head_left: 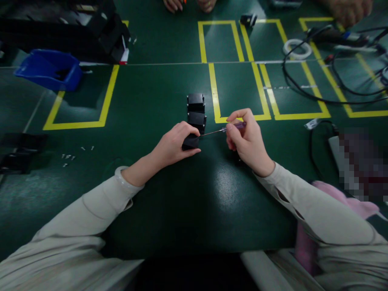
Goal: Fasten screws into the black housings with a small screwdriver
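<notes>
My left hand [176, 143] grips a small black block [190, 142] on the green table [188, 194]. My right hand [247, 141] holds a thin screwdriver with a purple handle [235, 126]; its metal shaft points left, and its tip meets the block's side. Two more black blocks [196, 111] stand in a row just beyond the held one, touching each other.
Several small screws [71, 154] lie at the left. A blue bin [50, 72] and black parts sit at the far left. Yellow tape boxes [236, 87] mark the table. Cables [318, 89], a white tape roll [297, 47] and other people's hands [348, 10] are at the far right.
</notes>
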`<state>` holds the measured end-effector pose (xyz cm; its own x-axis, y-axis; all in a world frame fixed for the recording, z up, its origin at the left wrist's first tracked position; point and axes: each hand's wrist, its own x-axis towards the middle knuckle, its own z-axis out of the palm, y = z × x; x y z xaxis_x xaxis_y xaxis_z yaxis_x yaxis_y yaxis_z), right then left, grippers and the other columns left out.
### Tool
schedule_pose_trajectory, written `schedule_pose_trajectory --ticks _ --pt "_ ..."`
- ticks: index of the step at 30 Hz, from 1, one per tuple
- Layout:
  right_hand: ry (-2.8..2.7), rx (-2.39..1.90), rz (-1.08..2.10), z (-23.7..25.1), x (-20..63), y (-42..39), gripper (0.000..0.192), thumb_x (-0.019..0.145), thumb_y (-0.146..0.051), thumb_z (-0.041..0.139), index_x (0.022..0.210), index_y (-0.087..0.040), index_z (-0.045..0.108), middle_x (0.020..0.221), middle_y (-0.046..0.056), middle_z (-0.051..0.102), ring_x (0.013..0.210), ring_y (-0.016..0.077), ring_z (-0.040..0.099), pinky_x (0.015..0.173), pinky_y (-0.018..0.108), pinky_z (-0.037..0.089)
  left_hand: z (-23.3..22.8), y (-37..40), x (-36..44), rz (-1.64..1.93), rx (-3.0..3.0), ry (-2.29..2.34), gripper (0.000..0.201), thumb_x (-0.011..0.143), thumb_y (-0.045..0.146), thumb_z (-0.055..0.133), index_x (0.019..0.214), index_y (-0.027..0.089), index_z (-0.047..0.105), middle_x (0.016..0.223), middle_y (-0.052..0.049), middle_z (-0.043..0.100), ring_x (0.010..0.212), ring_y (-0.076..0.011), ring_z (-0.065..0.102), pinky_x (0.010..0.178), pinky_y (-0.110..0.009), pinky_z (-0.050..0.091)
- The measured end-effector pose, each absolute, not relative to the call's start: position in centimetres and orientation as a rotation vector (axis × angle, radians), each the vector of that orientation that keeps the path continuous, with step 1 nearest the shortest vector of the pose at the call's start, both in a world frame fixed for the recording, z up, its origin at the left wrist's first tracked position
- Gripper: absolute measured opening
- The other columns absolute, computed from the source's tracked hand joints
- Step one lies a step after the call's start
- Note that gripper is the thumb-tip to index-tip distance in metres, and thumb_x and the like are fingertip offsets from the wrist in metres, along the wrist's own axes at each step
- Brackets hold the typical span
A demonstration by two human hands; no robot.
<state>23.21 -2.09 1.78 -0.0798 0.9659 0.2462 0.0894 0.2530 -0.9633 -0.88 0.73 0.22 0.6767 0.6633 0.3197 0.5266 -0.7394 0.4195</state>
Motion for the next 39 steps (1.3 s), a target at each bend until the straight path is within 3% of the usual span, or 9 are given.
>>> schedule_pose_trajectory --ticks 6,12,17,23,28,33,39 --pt "-1.476 -1.079 1.0 1.65 23.41 -2.04 0.022 0.102 -0.04 0.052 0.088 -0.023 0.05 0.05 -0.01 0.04 0.038 0.0065 0.042 0.039 0.023 0.03 0.24 0.73 -0.83 0.658 2.597 0.953 0.035 0.087 0.029 0.074 0.113 0.017 0.054 0.111 -0.008 0.063 0.102 -0.0228 0.06 0.088 -0.035 0.051" --pt "-1.447 -1.048 1.011 1.45 23.41 -1.95 0.015 0.1 -0.037 0.058 0.099 -0.025 0.048 0.055 -0.01 0.046 0.041 0.0085 0.045 0.038 0.024 0.032 0.18 0.75 -0.86 0.66 2.592 0.947 0.034 0.088 0.031 0.073 0.113 0.018 0.054 0.111 -0.008 0.063 0.102 -0.0229 0.06 0.089 -0.036 0.051" --pt "-1.497 -1.099 0.996 1.68 23.49 -2.01 0.021 0.102 -0.039 0.054 0.089 -0.023 0.05 0.048 -0.01 0.042 0.037 0.0071 0.042 0.039 0.024 0.029 0.17 0.75 -0.9 0.666 2.599 0.944 0.035 0.087 0.031 0.074 0.113 0.018 0.054 0.111 -0.008 0.063 0.103 -0.023 0.06 0.089 -0.036 0.051" --pt "-1.446 -1.075 1.009 1.81 23.39 -2.04 0.015 0.099 -0.037 0.057 0.096 -0.025 0.049 0.053 -0.01 0.046 0.04 0.0083 0.045 0.039 0.024 0.032 0.02 0.8 -0.89 0.672 2.608 0.942 0.036 0.087 0.03 0.075 0.113 0.018 0.054 0.111 -0.008 0.063 0.102 -0.023 0.061 0.088 -0.036 0.051" --pt "-1.496 -1.116 0.999 1.94 23.47 -2.11 0.018 0.101 -0.036 0.054 0.089 -0.024 0.05 0.047 -0.009 0.045 0.037 0.0081 0.042 0.039 0.025 0.028 0.13 0.77 -0.9 0.636 2.587 0.965 0.035 0.087 0.031 0.074 0.113 0.018 0.054 0.112 -0.008 0.063 0.104 -0.0237 0.061 0.089 -0.036 0.051" --pt "-1.449 -1.059 1.034 1.75 23.44 -2.09 0.016 0.099 -0.037 0.058 0.099 -0.026 0.047 0.052 -0.01 0.044 0.04 0.0093 0.043 0.038 0.025 0.031 0.25 0.73 -0.9 0.623 2.577 0.973 0.035 0.087 0.031 0.073 0.114 0.019 0.053 0.112 -0.008 0.063 0.104 -0.0238 0.06 0.09 -0.037 0.051" --pt "-1.507 -1.111 0.99 1.69 23.5 -2.05 0.023 0.102 -0.042 0.053 0.087 -0.024 0.05 0.048 -0.009 0.042 0.037 0.0081 0.041 0.04 0.025 0.028 0.28 0.74 -0.86 0.637 2.586 0.965 0.035 0.087 0.03 0.073 0.113 0.018 0.054 0.111 -0.008 0.063 0.104 -0.0235 0.06 0.089 -0.036 0.05"
